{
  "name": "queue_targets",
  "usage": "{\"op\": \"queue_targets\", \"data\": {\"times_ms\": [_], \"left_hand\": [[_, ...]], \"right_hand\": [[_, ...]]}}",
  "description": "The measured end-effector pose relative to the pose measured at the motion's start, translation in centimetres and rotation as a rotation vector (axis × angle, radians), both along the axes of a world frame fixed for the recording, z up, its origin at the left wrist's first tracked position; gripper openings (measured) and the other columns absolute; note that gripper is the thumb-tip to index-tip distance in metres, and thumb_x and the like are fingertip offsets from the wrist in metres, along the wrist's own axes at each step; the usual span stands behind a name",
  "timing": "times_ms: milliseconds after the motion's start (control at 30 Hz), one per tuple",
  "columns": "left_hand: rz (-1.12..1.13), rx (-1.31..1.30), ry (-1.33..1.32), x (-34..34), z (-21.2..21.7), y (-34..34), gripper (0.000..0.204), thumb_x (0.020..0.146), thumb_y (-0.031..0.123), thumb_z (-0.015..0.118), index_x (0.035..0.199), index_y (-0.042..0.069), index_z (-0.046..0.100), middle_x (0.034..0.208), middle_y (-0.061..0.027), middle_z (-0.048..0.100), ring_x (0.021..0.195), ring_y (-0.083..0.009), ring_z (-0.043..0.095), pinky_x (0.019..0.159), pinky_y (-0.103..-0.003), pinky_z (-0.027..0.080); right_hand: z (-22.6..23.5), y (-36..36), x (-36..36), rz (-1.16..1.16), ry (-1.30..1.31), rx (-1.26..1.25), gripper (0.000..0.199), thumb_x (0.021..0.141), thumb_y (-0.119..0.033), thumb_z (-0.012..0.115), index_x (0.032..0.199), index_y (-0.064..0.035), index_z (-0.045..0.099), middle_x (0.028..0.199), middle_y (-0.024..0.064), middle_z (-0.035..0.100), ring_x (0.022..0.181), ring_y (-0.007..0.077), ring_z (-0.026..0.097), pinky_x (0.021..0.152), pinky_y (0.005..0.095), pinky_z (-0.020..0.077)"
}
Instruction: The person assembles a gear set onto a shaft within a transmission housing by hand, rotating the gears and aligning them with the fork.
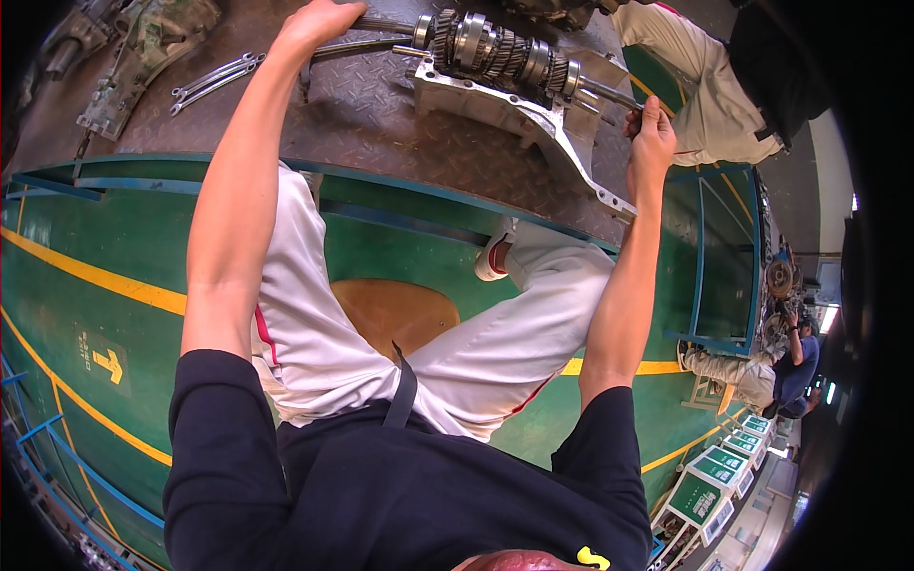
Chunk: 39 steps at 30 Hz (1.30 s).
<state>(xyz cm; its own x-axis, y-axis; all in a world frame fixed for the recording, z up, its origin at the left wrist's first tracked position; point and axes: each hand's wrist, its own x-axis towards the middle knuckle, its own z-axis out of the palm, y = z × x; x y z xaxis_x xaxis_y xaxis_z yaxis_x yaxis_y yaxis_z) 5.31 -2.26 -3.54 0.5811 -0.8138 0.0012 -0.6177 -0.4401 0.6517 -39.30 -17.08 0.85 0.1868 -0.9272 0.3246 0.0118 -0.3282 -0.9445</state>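
Observation:
A gear shaft (505,55) with several toothed gears and bearings lies lengthwise over an open silver metal housing (486,103) on the workbench. My left hand (319,26) is closed at the shaft's long left end; its fingertips are partly cut off by the top edge of the view. At the other side, my right hand (651,131) grips the thin right end of the shaft, fingers curled around it. A slim metal rod (411,51) sticks out to the left beneath the shaft.
Several wrenches (214,84) lie left of my left forearm, near a large grey casing (152,57). The bench has a blue frame edge (428,195). Another person's legs (700,86) are close at the upper right. A wooden stool (395,314) is beneath me.

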Motion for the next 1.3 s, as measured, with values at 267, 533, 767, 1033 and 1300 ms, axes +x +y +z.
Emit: {"op": "queue_targets", "data": {"times_ms": [267,533,767,1033,1300], "left_hand": [[0.04,0.068,-0.079,-0.5,-0.2,-0.1,0.059,0.084,0.056,0.054,0.096,0.0,0.071,0.1,-0.018,0.071,0.096,-0.0311,0.066,0.088,-0.038,0.047],[0.04,0.12,-0.108,-0.4,-0.9,-0.4,0.058,0.084,0.057,0.053,0.086,0.002,0.071,0.095,-0.0178,0.071,0.093,-0.0307,0.067,0.087,-0.039,0.048],[0.06,0.12,-0.141,-1.3,-1.3,-0.7,0.059,0.084,0.058,0.052,0.084,0.002,0.071,0.095,-0.019,0.071,0.095,-0.0322,0.067,0.088,-0.039,0.048],[0.059,0.222,-0.102,-1.3,-0.8,-1.0,0.067,0.085,0.062,0.052,0.126,0.01,0.066,0.131,-0.0196,0.061,0.125,-0.0357,0.056,0.105,-0.043,0.042],[-0.01,0.275,-0.209,-1.8,-1.0,-1.6,0.066,0.089,0.058,0.045,0.126,0.006,0.064,0.131,-0.0213,0.06,0.123,-0.0374,0.056,0.104,-0.044,0.043]], "right_hand": [[-0.3,0.3,-0.1,0.019,0.018,0.015,0.039,0.099,-0.036,0.06,0.08,-0.0025,0.057,0.072,0.0036,0.056,0.063,0.0113,0.05,0.059,0.0258,0.0406],[-0.1,0.5,0.0,0.005,0.026,0.012,0.04,0.1,-0.037,0.059,0.081,-0.0018,0.058,0.072,0.0037,0.056,0.062,0.0107,0.049,0.058,0.0256,0.0403],[0.1,0.6,0.1,-0.008,0.025,0.033,0.038,0.098,-0.038,0.061,0.086,-0.0016,0.059,0.074,0.0044,0.057,0.063,0.0117,0.049,0.059,0.0264,0.0392],[0.3,0.7,0.1,-0.015,0.03,0.027,0.038,0.1,-0.036,0.059,0.085,-0.0013,0.059,0.073,0.0044,0.057,0.063,0.0118,0.049,0.058,0.0265,0.0391],[0.6,1.3,0.2,-0.08,0.111,0.023,0.034,0.1,-0.031,0.058,0.08,-0.0031,0.06,0.069,0.0026,0.055,0.06,0.0107,0.048,0.057,0.0258,0.0378]]}}
